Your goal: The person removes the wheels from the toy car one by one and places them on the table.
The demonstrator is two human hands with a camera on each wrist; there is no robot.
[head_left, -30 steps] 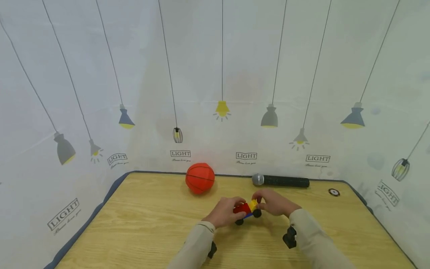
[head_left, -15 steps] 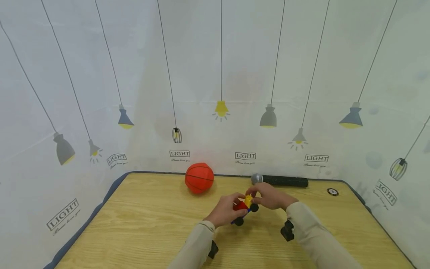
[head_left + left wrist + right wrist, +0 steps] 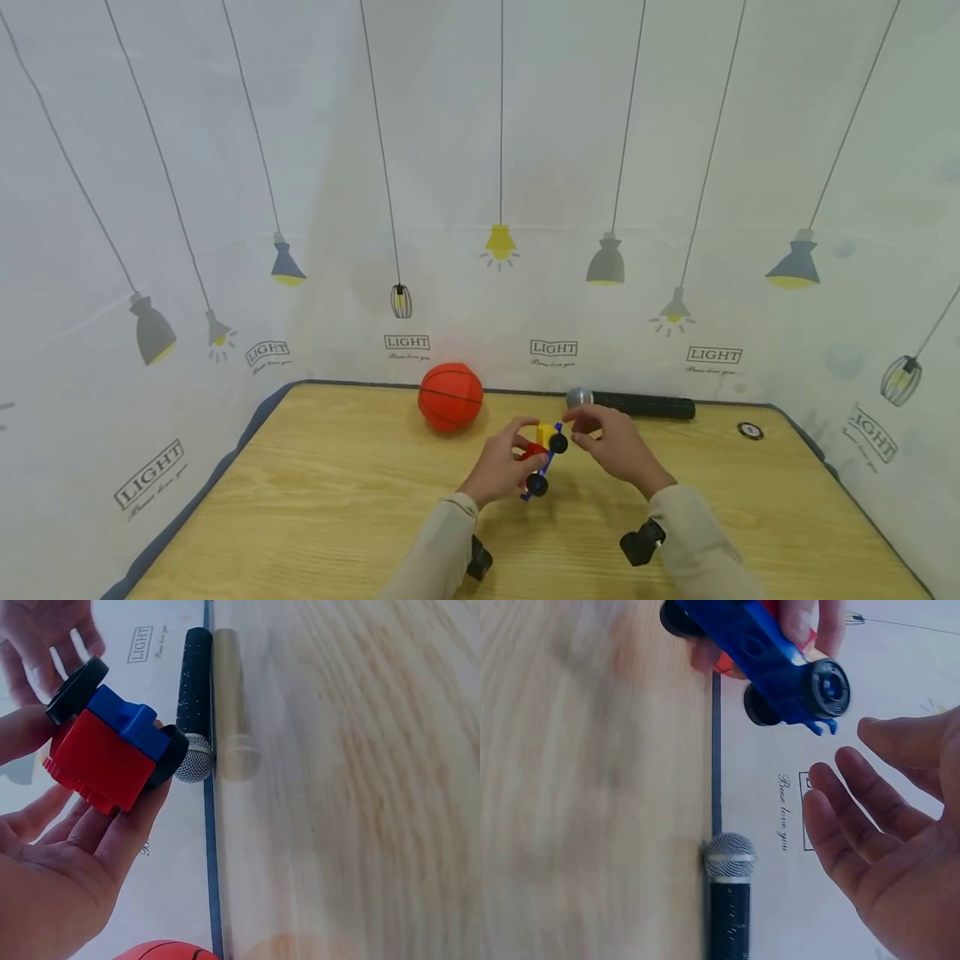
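Note:
My left hand (image 3: 495,468) grips a toy car (image 3: 105,761) of building-brick parts, held above the table. The car has red and yellow blocks on a blue base with black wheels. In the head view it is tilted, its yellow end up and its wheels towards the right. The right wrist view shows the underside of the blue base (image 3: 754,649) and a small blue hook at its end. My right hand (image 3: 618,446) is just right of the car, apart from it, with bent, spread fingers and nothing between them. Left fingers hide part of the red block.
A red toy basketball (image 3: 450,398) sits at the back of the wooden table (image 3: 315,492). Behind my right hand lies a black microphone (image 3: 645,406) with a silver head. A small round black-and-white disc (image 3: 750,431) is at the back right. Printed fabric walls surround the table.
The car has been turned from roughly level to steeply tilted, exposing its wheels and underside to the right. My right hand, which was touching the yellow block, has come off it.

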